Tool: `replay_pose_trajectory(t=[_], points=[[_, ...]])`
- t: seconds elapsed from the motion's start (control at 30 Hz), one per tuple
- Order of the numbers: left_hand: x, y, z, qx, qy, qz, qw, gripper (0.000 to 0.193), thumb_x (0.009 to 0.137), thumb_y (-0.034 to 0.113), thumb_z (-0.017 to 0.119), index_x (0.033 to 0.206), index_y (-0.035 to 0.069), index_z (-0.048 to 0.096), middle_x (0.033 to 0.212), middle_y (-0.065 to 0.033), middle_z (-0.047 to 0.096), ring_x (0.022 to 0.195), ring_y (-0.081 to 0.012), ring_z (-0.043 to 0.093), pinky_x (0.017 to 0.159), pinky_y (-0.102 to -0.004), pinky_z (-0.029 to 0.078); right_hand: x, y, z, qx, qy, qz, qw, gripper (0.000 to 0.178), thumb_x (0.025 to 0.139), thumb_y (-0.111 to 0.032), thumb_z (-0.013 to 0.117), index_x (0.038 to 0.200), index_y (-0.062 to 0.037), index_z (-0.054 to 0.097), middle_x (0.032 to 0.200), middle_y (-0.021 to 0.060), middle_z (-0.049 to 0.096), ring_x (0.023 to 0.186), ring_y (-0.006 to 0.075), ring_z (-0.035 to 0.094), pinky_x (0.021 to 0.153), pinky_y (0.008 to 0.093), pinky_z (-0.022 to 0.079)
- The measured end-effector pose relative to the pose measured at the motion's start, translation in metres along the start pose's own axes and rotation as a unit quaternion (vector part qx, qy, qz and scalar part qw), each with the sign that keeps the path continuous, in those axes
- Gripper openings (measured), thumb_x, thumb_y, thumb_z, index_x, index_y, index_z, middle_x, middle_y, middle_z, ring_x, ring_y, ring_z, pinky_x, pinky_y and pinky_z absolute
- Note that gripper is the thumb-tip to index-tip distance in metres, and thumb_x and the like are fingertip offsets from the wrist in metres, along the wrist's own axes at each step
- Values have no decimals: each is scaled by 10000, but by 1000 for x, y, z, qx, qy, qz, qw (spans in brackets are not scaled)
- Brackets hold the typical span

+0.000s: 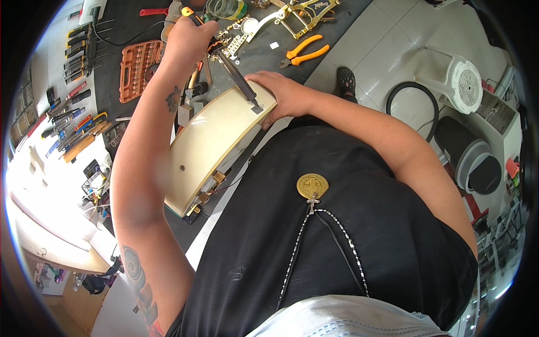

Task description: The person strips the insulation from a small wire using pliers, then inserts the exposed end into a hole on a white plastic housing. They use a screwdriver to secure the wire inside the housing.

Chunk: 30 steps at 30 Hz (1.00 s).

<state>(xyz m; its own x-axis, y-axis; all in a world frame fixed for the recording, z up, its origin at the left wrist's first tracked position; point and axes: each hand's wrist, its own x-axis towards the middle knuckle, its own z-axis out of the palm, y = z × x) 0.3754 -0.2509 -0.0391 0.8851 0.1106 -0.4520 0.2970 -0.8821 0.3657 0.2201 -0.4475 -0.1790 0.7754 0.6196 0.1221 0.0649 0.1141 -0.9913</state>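
Observation:
My left hand (190, 40) is closed round the handle of what looks like a soldering iron (236, 74), orange and black at the top with a thick dark barrel. The barrel slants down to the right. Its lower end meets a small dark rectangular spot on the glossy cream rim of a guitar body (210, 132). The body stands on its edge, against my front, with a round dark hole in its rim. Holding the body's upper right end is my right hand (282, 94), fingers over the far side and thumb on the near side.
Gold guitar hardware (297, 17), orange-handled cutters (304, 51) and a glass jar (224, 8) lie beyond on the black mat. An orange socket case (140, 70) is at left, beside racked screwdrivers (81, 53). A white stool (463, 84) stands on the tiled floor.

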Motion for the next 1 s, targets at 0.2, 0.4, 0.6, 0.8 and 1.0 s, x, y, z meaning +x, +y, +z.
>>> replay_pose_trajectory(t=[0.2, 0.4, 0.6, 0.8, 1.0], points=[[-4, 7, -1, 14, 4, -13, 1000, 423, 893, 287, 697, 834, -129, 645, 724, -159, 684, 675, -212, 651, 686, -414, 536, 0, -1, -1, -4, -5, -2, 1000, 1028, 562, -187, 1034, 1473, -116, 562, 1369, 148, 657, 1338, 401, 559, 1135, 483, 467], [6, -8, 2, 12, 4, 0, 1000, 430, 890, 288, 699, 832, -134, 640, 732, -167, 685, 685, -218, 653, 692, -414, 535, 1, 4, 0, -21, -27, 3, 999, 1170, 554, -237, 1056, 1555, -75, 472, 1426, 158, 586, 1370, 389, 536, 1179, 463, 421], [8, -8, 1, 28, -8, -11, 1000, 428, 890, 288, 702, 830, -131, 636, 723, -164, 673, 671, -213, 630, 684, -421, 529, 1, 3, 0, -13, -3, -8, 1000, 1054, 562, -205, 1039, 1492, -111, 551, 1383, 147, 653, 1338, 406, 556, 1141, 488, 461], [5, -6, 1, 3, -12, -7, 1000, 420, 892, 281, 699, 838, -131, 646, 712, -157, 666, 661, -212, 626, 673, -421, 522, 1, 5, 0, -12, -6, -12, 1000, 1062, 559, -214, 1043, 1494, -110, 550, 1386, 149, 649, 1338, 406, 556, 1141, 487, 460], [8, -10, 2, 10, -6, -16, 1000, 429, 893, 293, 695, 820, -127, 644, 711, -154, 665, 656, -216, 622, 669, -421, 518, 1, 4, -1, -22, -28, 2, 999, 1155, 557, -231, 1055, 1548, -71, 483, 1424, 160, 594, 1365, 386, 537, 1180, 462, 420]])
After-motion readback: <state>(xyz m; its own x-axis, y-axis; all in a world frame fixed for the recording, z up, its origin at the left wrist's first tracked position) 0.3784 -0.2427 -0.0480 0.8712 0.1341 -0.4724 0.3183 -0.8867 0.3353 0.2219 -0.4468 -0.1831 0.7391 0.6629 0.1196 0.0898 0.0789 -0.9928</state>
